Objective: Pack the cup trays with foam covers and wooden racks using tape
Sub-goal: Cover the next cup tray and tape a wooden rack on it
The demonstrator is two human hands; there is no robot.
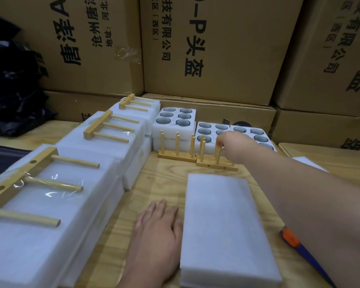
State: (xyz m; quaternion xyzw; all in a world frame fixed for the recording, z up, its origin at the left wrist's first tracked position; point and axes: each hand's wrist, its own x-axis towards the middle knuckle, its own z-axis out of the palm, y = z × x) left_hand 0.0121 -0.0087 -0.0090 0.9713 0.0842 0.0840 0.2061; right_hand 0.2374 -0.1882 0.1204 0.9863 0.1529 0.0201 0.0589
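A white foam-covered tray (pixel 222 229) lies on the wooden table in front of me. My left hand (pixel 157 227) rests flat on the table, touching the tray's left side. My right hand (pixel 234 144) reaches far forward and grips the pegs of an upright wooden rack (pixel 216 164). A second upright rack (pixel 176 153) stands just left of it. Behind them sit three open foam trays of cups: (pixel 176 117), (pixel 212 129), (pixel 256 135). Along the left lie packed foam trays with racks taped on top: (pixel 35 183), (pixel 110 127), (pixel 133 101).
Stacked cardboard boxes (pixel 216 48) wall off the back. Black plastic bags (pixel 10 84) pile up at the far left. An orange and blue tool (pixel 295 244) lies at the right under my forearm. A foam piece (pixel 306 162) shows beyond my right arm.
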